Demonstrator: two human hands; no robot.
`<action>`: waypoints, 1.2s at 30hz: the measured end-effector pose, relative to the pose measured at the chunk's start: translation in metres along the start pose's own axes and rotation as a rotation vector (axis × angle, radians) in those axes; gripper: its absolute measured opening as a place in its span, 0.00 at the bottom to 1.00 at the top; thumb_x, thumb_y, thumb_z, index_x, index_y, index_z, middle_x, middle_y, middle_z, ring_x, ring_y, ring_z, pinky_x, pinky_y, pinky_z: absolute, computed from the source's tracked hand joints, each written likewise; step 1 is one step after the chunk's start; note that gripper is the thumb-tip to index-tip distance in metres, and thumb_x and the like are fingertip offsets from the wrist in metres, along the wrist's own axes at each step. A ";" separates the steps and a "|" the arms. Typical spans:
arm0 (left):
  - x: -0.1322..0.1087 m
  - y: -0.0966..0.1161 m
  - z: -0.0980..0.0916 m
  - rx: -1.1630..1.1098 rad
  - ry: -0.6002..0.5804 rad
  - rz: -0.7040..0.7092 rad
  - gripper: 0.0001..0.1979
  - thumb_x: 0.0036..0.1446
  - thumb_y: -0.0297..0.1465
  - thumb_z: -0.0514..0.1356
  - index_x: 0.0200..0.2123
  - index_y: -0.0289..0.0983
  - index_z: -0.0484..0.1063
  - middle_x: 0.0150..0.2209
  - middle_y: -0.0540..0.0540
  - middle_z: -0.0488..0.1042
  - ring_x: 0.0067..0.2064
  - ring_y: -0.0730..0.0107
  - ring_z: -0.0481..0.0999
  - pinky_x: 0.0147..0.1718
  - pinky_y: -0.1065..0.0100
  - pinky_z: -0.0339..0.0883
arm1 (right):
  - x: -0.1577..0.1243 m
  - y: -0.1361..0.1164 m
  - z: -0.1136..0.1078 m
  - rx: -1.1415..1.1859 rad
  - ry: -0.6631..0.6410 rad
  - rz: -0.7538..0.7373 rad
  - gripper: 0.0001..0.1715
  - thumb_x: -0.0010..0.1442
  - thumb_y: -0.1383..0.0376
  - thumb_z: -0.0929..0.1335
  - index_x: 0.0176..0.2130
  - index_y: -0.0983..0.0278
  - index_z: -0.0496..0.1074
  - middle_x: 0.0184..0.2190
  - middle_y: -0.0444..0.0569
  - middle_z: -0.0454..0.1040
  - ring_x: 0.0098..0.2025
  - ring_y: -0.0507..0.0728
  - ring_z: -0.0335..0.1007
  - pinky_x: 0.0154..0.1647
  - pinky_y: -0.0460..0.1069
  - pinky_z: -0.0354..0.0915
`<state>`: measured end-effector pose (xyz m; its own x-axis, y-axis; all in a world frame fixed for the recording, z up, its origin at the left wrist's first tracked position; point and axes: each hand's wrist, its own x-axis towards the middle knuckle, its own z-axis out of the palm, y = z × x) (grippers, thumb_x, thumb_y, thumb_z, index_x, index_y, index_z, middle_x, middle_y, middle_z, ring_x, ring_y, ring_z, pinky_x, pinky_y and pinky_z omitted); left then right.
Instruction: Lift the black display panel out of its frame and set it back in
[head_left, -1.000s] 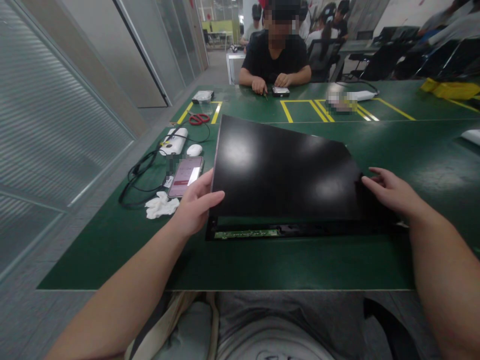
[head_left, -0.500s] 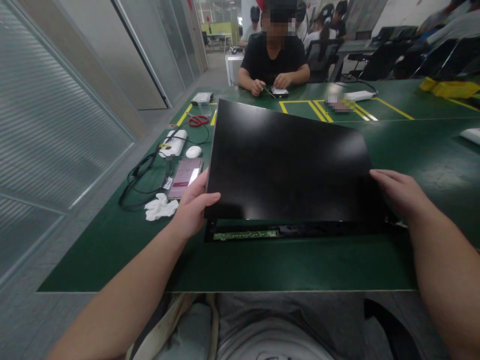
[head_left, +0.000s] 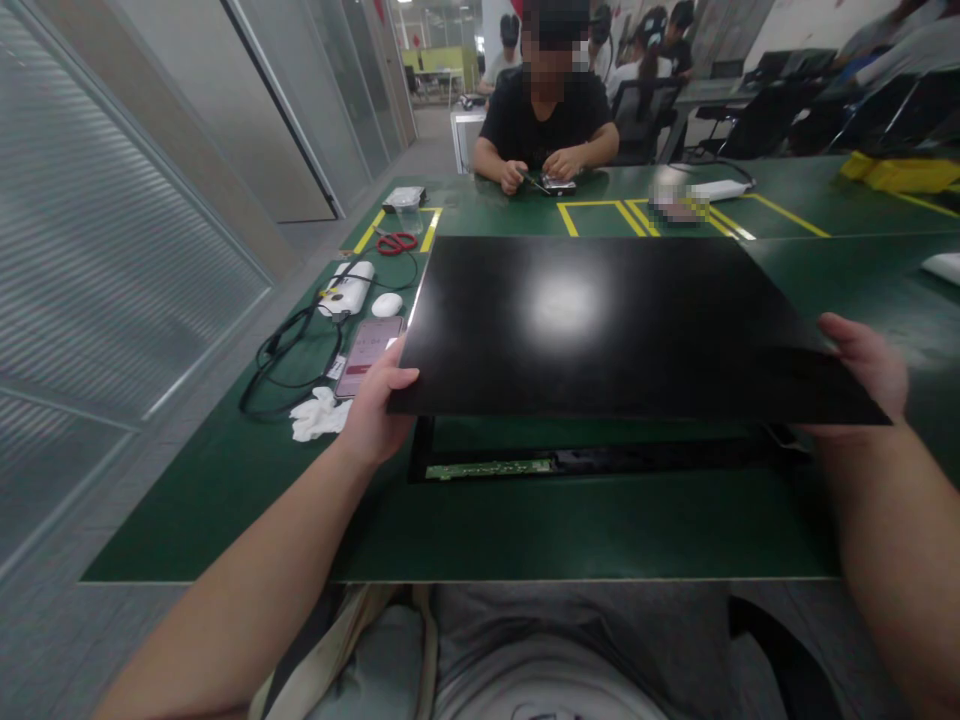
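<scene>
A glossy black screen panel (head_left: 600,330) is held up above the table, a bright glare on its surface. My left hand (head_left: 379,400) is closed on its left edge, thumb on top. At the right edge, my right hand (head_left: 870,370) supports the near corner, with part of the hand hidden beneath the panel. Under the panel lies a black frame (head_left: 660,460) on the table. Along its near side runs a narrow green circuit board (head_left: 487,468). The panel hides the rest of the frame.
Left on the green table (head_left: 225,520) are a phone (head_left: 367,350), crumpled tissue (head_left: 319,413), a white round case (head_left: 387,305), a white power bank-like box (head_left: 351,288), black cables and red-handled scissors (head_left: 397,243). Across sits a person (head_left: 547,120) working on a small device (head_left: 559,186).
The panel has tilted flatter, and its right side has come up and toward me, lifting off the frame. My right hand has moved right with it.
</scene>
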<state>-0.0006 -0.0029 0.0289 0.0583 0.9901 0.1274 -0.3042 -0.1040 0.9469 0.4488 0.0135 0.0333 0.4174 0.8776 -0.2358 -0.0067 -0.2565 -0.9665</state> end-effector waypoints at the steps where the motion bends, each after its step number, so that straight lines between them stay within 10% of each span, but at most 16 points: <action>1: 0.000 0.000 0.000 0.005 0.007 -0.004 0.32 0.45 0.34 0.63 0.57 0.37 0.77 0.49 0.41 0.83 0.54 0.44 0.80 0.51 0.54 0.73 | 0.001 0.001 0.000 0.007 0.013 -0.005 0.34 0.62 0.48 0.61 0.57 0.59 0.79 0.43 0.60 0.83 0.46 0.76 0.79 0.47 0.73 0.71; 13: 0.005 -0.017 -0.014 0.252 -0.037 -0.105 0.29 0.57 0.58 0.62 0.41 0.38 0.83 0.40 0.39 0.84 0.43 0.50 0.81 0.45 0.56 0.71 | 0.006 0.005 -0.020 -0.075 0.038 -0.370 0.39 0.56 0.49 0.59 0.55 0.63 0.80 0.43 0.64 0.80 0.51 0.79 0.77 0.47 0.75 0.70; 25: -0.003 -0.013 -0.011 0.530 -0.147 -0.012 0.15 0.63 0.44 0.65 0.46 0.40 0.83 0.39 0.42 0.84 0.40 0.55 0.81 0.45 0.57 0.73 | 0.023 0.001 -0.014 0.223 0.334 -0.445 0.32 0.35 0.58 0.63 0.44 0.56 0.72 0.38 0.55 0.73 0.40 0.69 0.74 0.38 0.66 0.73; 36: -0.007 -0.013 -0.007 0.913 -0.386 0.235 0.10 0.64 0.35 0.64 0.45 0.43 0.83 0.44 0.41 0.85 0.46 0.50 0.82 0.52 0.51 0.73 | 0.047 0.013 -0.043 0.213 0.491 -0.443 0.14 0.42 0.56 0.62 0.29 0.55 0.52 0.32 0.53 0.65 0.36 0.67 0.72 0.30 0.62 0.70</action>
<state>-0.0037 -0.0078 0.0137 0.4423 0.8543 0.2730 0.4850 -0.4839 0.7284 0.5071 0.0343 0.0144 0.7844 0.5837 0.2100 0.1019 0.2127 -0.9718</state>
